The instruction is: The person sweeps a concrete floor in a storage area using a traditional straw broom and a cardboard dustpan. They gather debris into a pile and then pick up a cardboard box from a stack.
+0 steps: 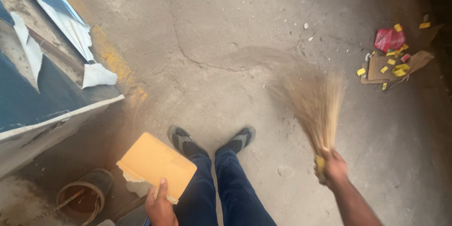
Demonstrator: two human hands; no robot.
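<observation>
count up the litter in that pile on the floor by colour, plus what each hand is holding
Red wrapper: 1
Brown cardboard pieces: about 2
Small yellow scraps: about 10, some too small to separate
Yellow flat board, in left hand: 1
Straw broom, in right hand: 1
Total: about 15

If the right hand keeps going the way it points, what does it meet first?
The right hand points up-frame along the broom; past its bristles lies bare floor, so the way looks free, though depth is unclear.
</observation>
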